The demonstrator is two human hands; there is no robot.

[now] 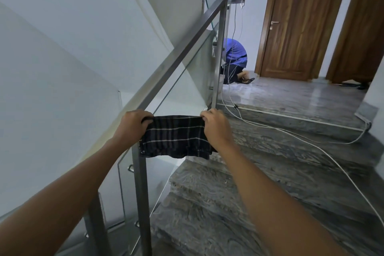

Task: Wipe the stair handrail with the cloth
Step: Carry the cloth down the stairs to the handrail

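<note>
A dark plaid cloth [176, 136] hangs stretched between my two hands in the head view. My left hand [133, 123] grips its upper left corner right at the steel handrail [187, 48]. My right hand [215, 125] pinches the upper right corner, out over the steps and off the rail. The handrail is a square metal bar that climbs from my left hand up to a corner at the landing. The cloth's left edge lies against the rail's upright post [142, 193]; its lower hem hangs loose.
Glass panels [193, 75] fill the space under the rail. Grey marble steps [228, 193] rise to a landing with wooden doors [295, 21]. White cables [291, 133] trail across the steps. A person in blue [235, 56] crouches on the landing beside the top post.
</note>
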